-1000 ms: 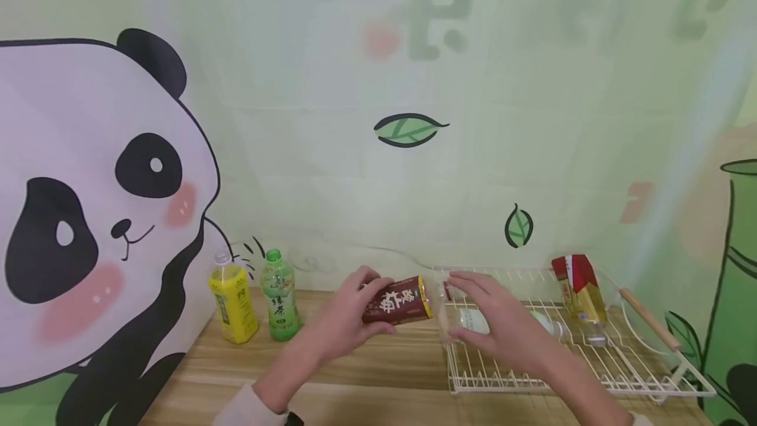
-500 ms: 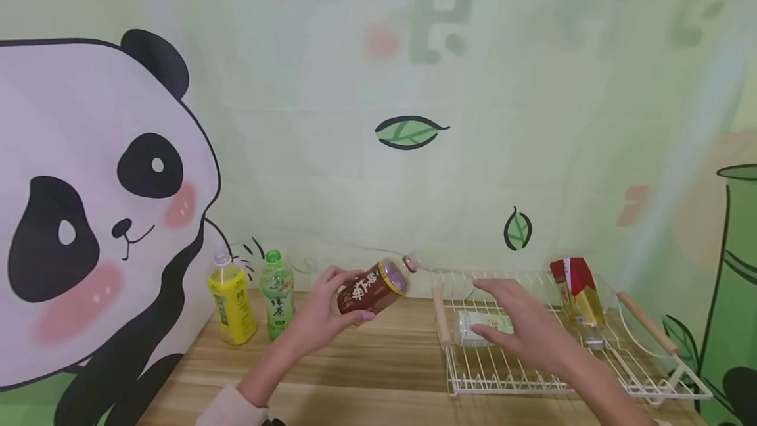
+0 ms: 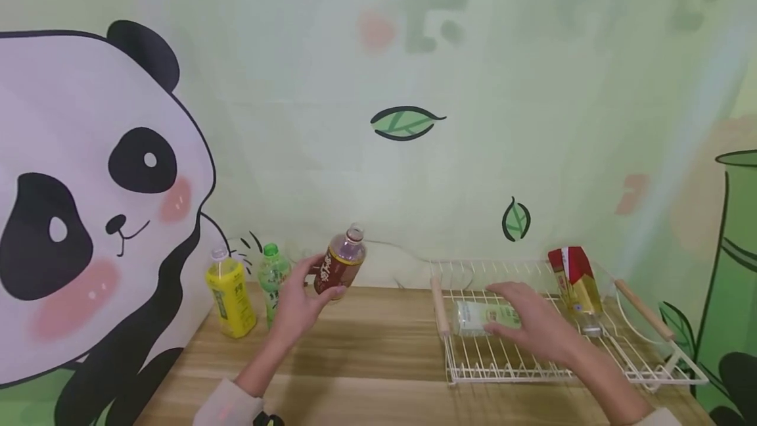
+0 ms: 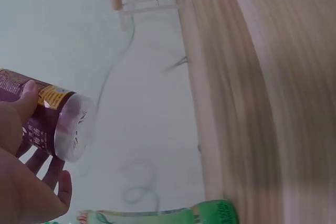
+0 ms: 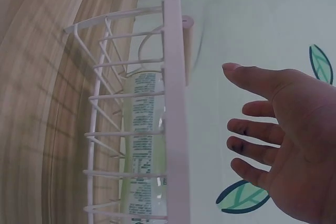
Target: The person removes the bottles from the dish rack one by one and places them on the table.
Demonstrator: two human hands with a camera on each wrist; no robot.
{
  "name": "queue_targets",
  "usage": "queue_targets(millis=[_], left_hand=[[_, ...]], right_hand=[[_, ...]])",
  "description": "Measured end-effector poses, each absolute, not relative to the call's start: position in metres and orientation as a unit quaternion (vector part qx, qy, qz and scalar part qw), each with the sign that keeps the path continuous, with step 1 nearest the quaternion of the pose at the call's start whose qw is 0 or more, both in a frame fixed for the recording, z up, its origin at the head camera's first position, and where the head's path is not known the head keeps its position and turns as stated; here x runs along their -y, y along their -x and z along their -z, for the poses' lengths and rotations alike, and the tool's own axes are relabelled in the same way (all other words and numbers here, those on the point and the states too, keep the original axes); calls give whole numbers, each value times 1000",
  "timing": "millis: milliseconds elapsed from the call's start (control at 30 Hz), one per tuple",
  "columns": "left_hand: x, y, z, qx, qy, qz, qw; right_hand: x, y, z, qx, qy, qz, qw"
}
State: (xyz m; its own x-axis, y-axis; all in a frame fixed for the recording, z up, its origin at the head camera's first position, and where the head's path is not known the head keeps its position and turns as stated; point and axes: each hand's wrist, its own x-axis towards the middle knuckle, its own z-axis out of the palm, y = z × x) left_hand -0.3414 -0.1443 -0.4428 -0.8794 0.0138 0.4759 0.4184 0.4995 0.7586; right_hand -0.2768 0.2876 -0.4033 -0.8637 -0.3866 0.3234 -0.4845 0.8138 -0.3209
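My left hand (image 3: 300, 301) grips a dark red drink bottle (image 3: 343, 261), its clear neck tilted up and to the right. In the left wrist view the thumb and fingers wrap the bottle's label (image 4: 42, 111), with the clear base showing. My right hand (image 3: 535, 321) is held over the white wire rack (image 3: 491, 373), fingers apart and holding nothing. A pale green-and-white bottle (image 3: 473, 318) lies on its side in the rack, close by the right fingertips. Farther right in the rack, a red-and-gold bottle (image 3: 576, 291) leans neck down.
A yellow bottle (image 3: 232, 298) and a green bottle (image 3: 272, 275) stand upright on the wooden table (image 3: 367, 354) at the left; the left hand partly hides the green one. Wooden handles (image 3: 439, 304) rise at the rack's sides. A panda-printed cloth (image 3: 296, 150) hangs behind.
The left hand has carried the dark red bottle left from beside the right hand, turning it from nearly level to more upright. The right hand has moved slightly right, over the rack.
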Motion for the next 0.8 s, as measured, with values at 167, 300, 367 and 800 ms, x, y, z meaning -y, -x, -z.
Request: queue_targets(millis=[167,300,367,800], left_hand=[[153,348,456,845,89,481,215],[153,351,466,843,69,489,215],[153,352,472,840,58,494,216],[158,358,509,838,14,510,192]], right_hand=[[-290,285,411,945,-224,-223,86],[-291,290,418,943,-225,-234,73],[-291,291,421,942,-224,-239,69],[-287,300,443,945,-226,-226,69]])
